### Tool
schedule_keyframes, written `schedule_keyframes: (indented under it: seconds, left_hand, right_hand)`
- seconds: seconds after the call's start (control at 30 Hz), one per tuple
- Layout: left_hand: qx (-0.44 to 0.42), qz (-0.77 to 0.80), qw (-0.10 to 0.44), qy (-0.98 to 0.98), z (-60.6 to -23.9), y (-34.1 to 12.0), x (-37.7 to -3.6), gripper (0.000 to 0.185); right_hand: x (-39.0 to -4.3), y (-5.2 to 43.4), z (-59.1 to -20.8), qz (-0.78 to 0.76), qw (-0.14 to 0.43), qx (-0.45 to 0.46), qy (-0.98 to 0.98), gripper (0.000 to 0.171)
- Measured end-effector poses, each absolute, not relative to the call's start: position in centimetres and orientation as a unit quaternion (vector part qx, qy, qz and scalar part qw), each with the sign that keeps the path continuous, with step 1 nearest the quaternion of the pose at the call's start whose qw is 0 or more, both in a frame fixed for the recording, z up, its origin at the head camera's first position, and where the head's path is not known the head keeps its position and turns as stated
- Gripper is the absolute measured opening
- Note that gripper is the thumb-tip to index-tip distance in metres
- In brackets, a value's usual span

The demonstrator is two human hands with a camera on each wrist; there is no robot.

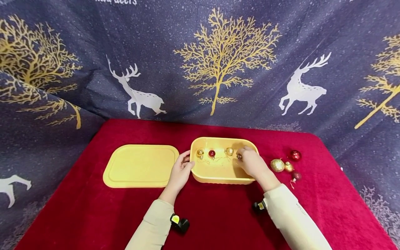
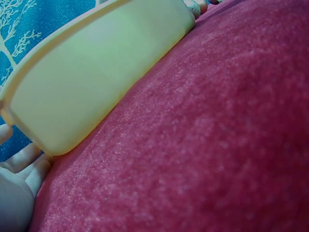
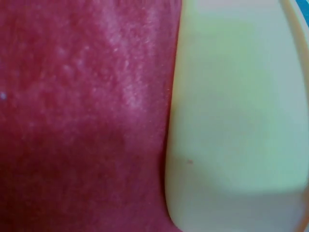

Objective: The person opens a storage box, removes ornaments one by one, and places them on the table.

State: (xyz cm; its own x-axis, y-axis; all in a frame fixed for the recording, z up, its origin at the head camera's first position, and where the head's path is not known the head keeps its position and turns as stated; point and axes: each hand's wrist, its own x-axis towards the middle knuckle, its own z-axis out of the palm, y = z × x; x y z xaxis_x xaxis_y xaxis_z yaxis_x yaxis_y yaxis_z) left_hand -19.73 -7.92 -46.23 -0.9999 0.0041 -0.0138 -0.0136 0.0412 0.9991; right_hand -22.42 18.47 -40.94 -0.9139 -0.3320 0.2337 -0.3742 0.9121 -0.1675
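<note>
A yellow rectangular box (image 1: 206, 180) stands on the red cloth. Inside it lie two gold baubles, one on the left (image 1: 200, 153) and one near the middle (image 1: 229, 151), and a small red bauble (image 1: 212, 153) between them. My right hand (image 1: 252, 163) reaches into the box's right side, its fingertips pinching a small dark bauble (image 1: 239, 156) that they partly cover. At the box's left end my left hand (image 1: 180, 172) touches the outer wall with thumb and fingers extended. The left wrist view shows these fingers (image 2: 37, 175) against the box's end (image 2: 91, 82).
Left of the box lies a flat yellow lid (image 1: 140, 166). On the right several baubles rest on the red cloth (image 1: 218, 215): a large glittery gold one (image 1: 277, 165), a smaller gold one (image 1: 289, 167), a shiny red one (image 1: 295, 155) and a dark red one (image 1: 297, 176).
</note>
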Motion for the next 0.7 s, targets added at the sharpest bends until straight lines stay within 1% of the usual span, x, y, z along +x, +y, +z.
schedule_keyframes:
  seconds: [0.17, 0.3, 0.4, 0.7]
  left_hand:
    - [-0.004, 0.696, 0.010, 0.718, -46.0, -7.9, -19.6, 0.048]
    - [-0.001, 0.696, 0.011, 0.718, -46.0, -8.0, -19.6, 0.049]
    - [-0.005, 0.693, 0.012, 0.721, -46.0, -7.9, -19.7, 0.048]
    - [-0.008, 0.692, 0.007, 0.722, -46.3, -7.9, -19.8, 0.045]
  right_hand:
    - [-21.9, 18.6, -40.6, 0.141, 0.124, 0.195, -0.963, 0.011]
    - [-21.6, 18.7, -40.5, 0.169, 0.124, 0.199, -0.957, 0.011]
    - [-21.4, 18.8, -40.5, 0.192, 0.127, 0.195, -0.954, 0.010]
    - [-20.6, 19.0, -40.8, 0.258, 0.164, 0.188, -0.933, 0.009]
